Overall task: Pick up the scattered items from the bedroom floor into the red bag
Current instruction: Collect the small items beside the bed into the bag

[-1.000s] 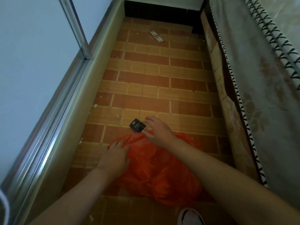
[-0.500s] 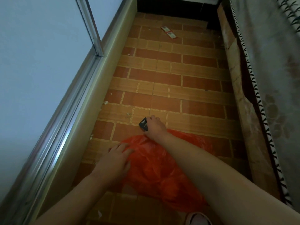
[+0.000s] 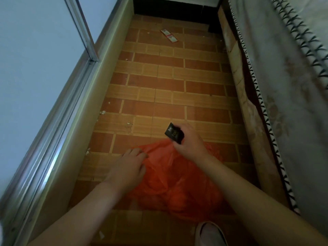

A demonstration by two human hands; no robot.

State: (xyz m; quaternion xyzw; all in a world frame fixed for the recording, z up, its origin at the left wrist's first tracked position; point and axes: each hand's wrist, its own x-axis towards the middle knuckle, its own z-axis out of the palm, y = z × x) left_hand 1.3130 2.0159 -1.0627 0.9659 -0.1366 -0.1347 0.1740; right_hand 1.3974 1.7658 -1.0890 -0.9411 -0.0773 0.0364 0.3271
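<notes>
A red plastic bag [image 3: 179, 181] lies crumpled on the tiled floor near my feet. My right hand [image 3: 190, 142] grips a small black packet [image 3: 174, 133], lifted just above the bag's far edge. My left hand [image 3: 127, 167] rests on the bag's left edge, fingers curled into the plastic there. Far down the floor lies a red and white wrapper strip [image 3: 169, 35].
The floor strip is narrow, with a wall and metal sliding-door frame [image 3: 83, 31] on the left and a bed with a hanging grey cover [image 3: 287, 107] on the right. Small white crumbs [image 3: 102, 112] lie along the left skirting. A white shoe [image 3: 210, 234] shows at the bottom.
My right hand closed on the black packet lying on the floor and lifted it toward the bag. My left hand stayed on the bag's left edge.
</notes>
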